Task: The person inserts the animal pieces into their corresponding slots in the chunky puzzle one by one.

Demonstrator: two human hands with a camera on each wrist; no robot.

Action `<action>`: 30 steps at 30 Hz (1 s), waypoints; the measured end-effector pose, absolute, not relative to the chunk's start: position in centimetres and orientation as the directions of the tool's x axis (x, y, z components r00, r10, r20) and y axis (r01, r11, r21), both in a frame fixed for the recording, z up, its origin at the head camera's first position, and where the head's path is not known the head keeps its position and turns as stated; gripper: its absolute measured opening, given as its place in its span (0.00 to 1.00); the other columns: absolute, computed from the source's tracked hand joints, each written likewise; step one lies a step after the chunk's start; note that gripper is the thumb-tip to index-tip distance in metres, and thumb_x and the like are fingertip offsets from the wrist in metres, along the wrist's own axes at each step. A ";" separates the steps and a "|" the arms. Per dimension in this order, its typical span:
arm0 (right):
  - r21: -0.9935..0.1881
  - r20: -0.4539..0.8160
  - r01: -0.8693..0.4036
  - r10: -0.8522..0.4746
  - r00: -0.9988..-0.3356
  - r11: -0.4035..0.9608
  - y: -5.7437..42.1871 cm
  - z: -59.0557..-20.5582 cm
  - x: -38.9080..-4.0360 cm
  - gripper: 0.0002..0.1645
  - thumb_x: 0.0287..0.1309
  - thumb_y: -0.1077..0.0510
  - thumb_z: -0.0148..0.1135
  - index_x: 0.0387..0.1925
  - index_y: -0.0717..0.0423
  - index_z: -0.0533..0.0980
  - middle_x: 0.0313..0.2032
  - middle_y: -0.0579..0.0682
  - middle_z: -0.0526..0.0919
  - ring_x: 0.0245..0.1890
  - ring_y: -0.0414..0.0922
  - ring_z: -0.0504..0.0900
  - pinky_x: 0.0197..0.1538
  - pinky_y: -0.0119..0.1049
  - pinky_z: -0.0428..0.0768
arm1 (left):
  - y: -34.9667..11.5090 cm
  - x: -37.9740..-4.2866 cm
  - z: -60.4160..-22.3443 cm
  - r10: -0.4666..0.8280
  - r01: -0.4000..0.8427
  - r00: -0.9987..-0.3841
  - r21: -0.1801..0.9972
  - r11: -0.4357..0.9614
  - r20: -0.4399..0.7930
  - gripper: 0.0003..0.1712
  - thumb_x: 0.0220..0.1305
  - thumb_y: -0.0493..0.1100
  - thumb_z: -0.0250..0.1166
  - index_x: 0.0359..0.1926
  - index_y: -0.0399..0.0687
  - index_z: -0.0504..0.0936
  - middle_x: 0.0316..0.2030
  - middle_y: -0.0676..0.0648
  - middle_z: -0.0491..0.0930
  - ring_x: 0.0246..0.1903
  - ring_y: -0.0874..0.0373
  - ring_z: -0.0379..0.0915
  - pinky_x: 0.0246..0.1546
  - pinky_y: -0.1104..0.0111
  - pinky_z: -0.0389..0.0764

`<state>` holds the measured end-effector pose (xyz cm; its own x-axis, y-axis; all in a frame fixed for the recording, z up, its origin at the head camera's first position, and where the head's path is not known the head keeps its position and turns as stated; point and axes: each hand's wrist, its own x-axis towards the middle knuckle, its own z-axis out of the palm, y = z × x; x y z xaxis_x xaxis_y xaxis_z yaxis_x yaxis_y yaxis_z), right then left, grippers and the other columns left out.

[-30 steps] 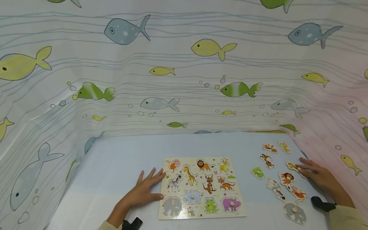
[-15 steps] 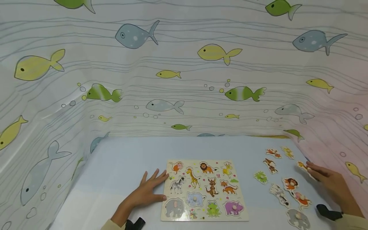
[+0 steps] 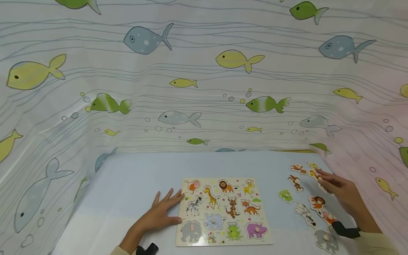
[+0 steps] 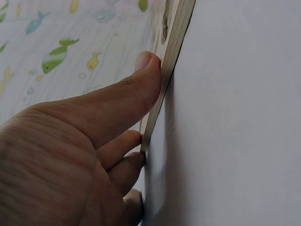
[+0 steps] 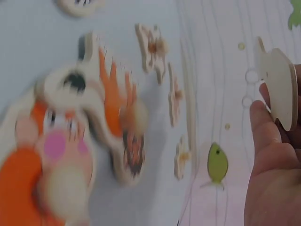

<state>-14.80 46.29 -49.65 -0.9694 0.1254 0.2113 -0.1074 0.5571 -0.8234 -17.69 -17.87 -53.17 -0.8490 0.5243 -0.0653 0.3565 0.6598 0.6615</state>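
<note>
A wooden animal puzzle board (image 3: pixel 245 241) lies on the table, with a knobbed blue animal piece (image 3: pixel 213 221) and a purple hippo piece (image 3: pixel 256 230) seated in it. My left hand (image 3: pixel 160 214) rests along its left side, fingers spread; in the left wrist view the thumb (image 4: pixel 150 70) touches the board's edge. At the right, my right hand (image 3: pixel 344 198) pinches a giraffe puzzle piece (image 3: pixel 313 173), raised off the table. The right wrist view shows the pale back of this giraffe piece (image 5: pixel 282 89) tilted up, its lower part hidden by the fingers.
Loose knobbed pieces lie right of the board: frog (image 3: pixel 285 195), zebra (image 3: pixel 305 214), lion (image 3: pixel 318 202), monkey (image 3: pixel 326 215), elephant (image 3: pixel 326 241), kangaroo (image 3: pixel 295 183), tiger (image 3: pixel 298 169) and a yellow animal (image 3: pixel 313 165). Fish-patterned sheeting (image 3: pixel 178 95) surrounds the table.
The right hand took hold of the giraffe piece, lifted it and brought it leftward, near the yellow animal piece. My left hand stays at the board's side.
</note>
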 end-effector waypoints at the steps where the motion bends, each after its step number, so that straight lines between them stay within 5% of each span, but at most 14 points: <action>1: -0.827 0.211 -0.115 0.114 -0.971 0.550 45.9 -49.4 -14.9 0.23 0.67 0.58 0.62 0.57 0.70 0.76 0.59 0.24 0.78 0.52 0.17 0.77 0.43 0.17 0.81 | -17.9 -17.7 -53.2 0.528 0.361 -0.847 0.659 0.660 -0.065 0.51 0.51 0.60 0.74 0.74 0.52 0.65 0.76 0.46 0.58 0.78 0.36 0.40 0.72 0.36 0.20; 9: -0.893 0.164 -0.138 0.024 -0.986 0.428 41.9 -48.7 -16.2 0.22 0.69 0.60 0.60 0.58 0.70 0.75 0.64 0.31 0.77 0.58 0.19 0.74 0.46 0.21 0.83 | -18.0 -17.8 -52.8 0.537 0.380 -0.841 0.645 0.663 -0.057 0.50 0.53 0.59 0.73 0.74 0.52 0.65 0.76 0.46 0.58 0.78 0.37 0.39 0.72 0.36 0.21; 16: -0.857 0.163 -0.150 -0.016 -0.986 0.493 38.4 -48.8 -17.1 0.21 0.68 0.55 0.62 0.55 0.65 0.79 0.66 0.38 0.76 0.64 0.16 0.63 0.51 0.15 0.77 | -17.8 -17.4 -52.9 0.544 0.364 -0.837 0.674 0.643 -0.067 0.50 0.53 0.57 0.74 0.74 0.50 0.65 0.76 0.46 0.58 0.78 0.37 0.39 0.72 0.36 0.20; 19: -0.853 0.173 -0.166 -0.031 -0.984 0.495 36.9 -48.7 -17.4 0.17 0.67 0.56 0.62 0.52 0.64 0.80 0.65 0.35 0.77 0.58 0.19 0.72 0.42 0.17 0.80 | -17.5 -17.4 -53.0 0.554 0.373 -0.830 0.672 0.639 -0.066 0.50 0.54 0.58 0.73 0.74 0.51 0.65 0.76 0.46 0.57 0.78 0.37 0.39 0.72 0.36 0.21; 24: -0.865 0.199 -0.223 -0.101 -0.975 0.449 34.0 -48.8 -18.6 0.15 0.67 0.56 0.63 0.48 0.64 0.80 0.66 0.37 0.76 0.49 0.26 0.82 0.40 0.25 0.85 | -17.6 -17.4 -53.0 0.540 0.371 -0.839 0.654 0.660 -0.069 0.50 0.53 0.58 0.73 0.74 0.52 0.64 0.76 0.46 0.57 0.78 0.38 0.39 0.73 0.37 0.22; 30: -0.893 0.193 -0.253 -0.191 -0.962 0.371 30.0 -48.7 -19.6 0.11 0.67 0.56 0.63 0.42 0.61 0.80 0.68 0.58 0.73 0.53 0.27 0.81 0.47 0.26 0.85 | -18.1 -17.4 -53.0 0.533 0.367 -0.843 0.644 0.671 -0.075 0.50 0.53 0.58 0.73 0.75 0.53 0.64 0.77 0.47 0.57 0.79 0.39 0.39 0.73 0.37 0.21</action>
<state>-19.62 30.03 -48.66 -0.9625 -0.1909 0.1929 -0.2527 0.3714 -0.8934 -17.44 -18.08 -53.00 -0.8426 0.5333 -0.0753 0.3673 0.6712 0.6439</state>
